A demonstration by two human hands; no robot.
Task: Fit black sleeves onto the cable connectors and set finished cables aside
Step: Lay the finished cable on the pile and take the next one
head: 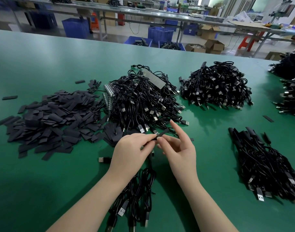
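Left hand (132, 148) grips a cable (143, 180) end; right hand (178, 148) pinches a black sleeve (161, 133) against it. Sleeve pile (48, 121) lies left on the green table (43, 181).

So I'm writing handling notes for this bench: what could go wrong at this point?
The sleeve is only pinched between the fingers of the left hand and right hand, so it might slip off before seating. Loose cables under the wrists could snag and drag. The sleeve pile touches the cable heap, so parts may mix.

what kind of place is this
Likely a cable assembly workshop: a green worktable heaped with USB cables and black sleeves, with blue crates under benches behind.
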